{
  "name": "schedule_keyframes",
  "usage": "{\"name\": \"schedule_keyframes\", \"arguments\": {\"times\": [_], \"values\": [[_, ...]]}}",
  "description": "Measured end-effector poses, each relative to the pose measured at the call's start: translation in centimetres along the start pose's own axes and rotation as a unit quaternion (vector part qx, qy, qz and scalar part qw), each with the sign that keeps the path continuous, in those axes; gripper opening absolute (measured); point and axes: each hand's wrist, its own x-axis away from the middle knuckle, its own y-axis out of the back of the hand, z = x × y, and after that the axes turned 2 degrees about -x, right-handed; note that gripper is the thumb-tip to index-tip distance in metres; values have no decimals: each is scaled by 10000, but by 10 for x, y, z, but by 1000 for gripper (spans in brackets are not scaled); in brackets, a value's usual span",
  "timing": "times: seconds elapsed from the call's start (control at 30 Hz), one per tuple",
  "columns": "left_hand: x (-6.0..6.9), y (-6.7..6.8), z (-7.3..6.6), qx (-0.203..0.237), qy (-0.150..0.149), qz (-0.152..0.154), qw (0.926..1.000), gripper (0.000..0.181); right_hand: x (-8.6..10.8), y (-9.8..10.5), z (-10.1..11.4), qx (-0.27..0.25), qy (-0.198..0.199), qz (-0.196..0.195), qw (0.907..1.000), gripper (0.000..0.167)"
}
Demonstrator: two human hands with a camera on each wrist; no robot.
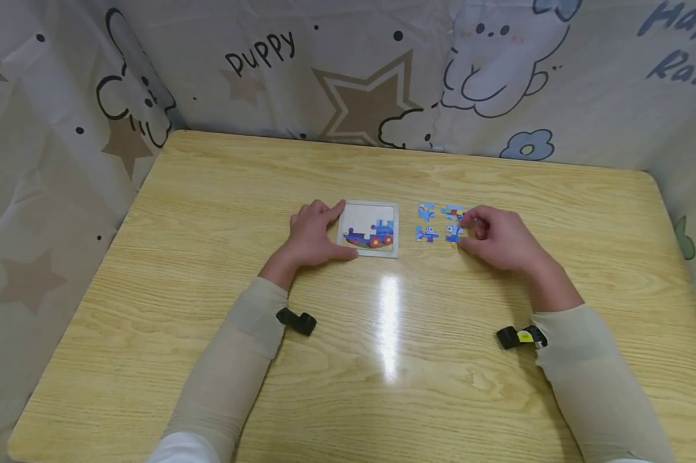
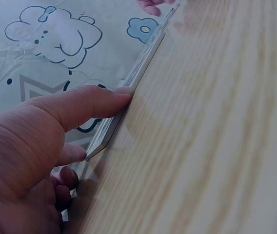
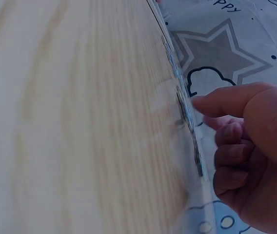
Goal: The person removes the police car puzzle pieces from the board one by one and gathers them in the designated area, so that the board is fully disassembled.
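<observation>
A small square puzzle board (image 1: 367, 254) lies flat, its lower part filled with train pieces (image 1: 376, 242) and its upper part bare white. My left hand (image 1: 312, 236) holds the board's left side between thumb and index finger. In the left wrist view, the thumb (image 2: 104, 101) presses on the near edge. Loose blue puzzle pieces lie right of the board, among them an upper-left piece (image 1: 425, 211) and a lower-left piece (image 1: 425, 234). My right hand (image 1: 500, 239) is at the rightmost pieces, thumb and index apart beside a piece (image 1: 454, 233); whether they touch it, I cannot tell. It partly covers the pieces there.
The wooden table (image 1: 440, 373) has rounded corners and a bright glare streak in front of the board. A patterned cloth (image 1: 267, 96) hangs along the table's back and sides. Each forearm wears a black wrist camera (image 1: 297, 321).
</observation>
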Motion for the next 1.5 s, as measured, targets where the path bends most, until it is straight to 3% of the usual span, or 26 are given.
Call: {"name": "schedule_keyframes", "arguments": {"times": [0.23,0.57,0.93,1.5], "values": [[0,1,0,-1,21,-11,10000,109,-9,-25,34,-635,397,-420,9963,35],[0,1,-1,12,-6,-24,10000,109,-29,-58,69,-933,318,-47,9951,44],[0,1,-1,0,-15,21,10000,109,-39,-71,80,-677,-175,147,9974,41],[-2,-1,1,9,-10,-33,10000,108,-45,-70,86,-335,-471,477,9972,40]]}}
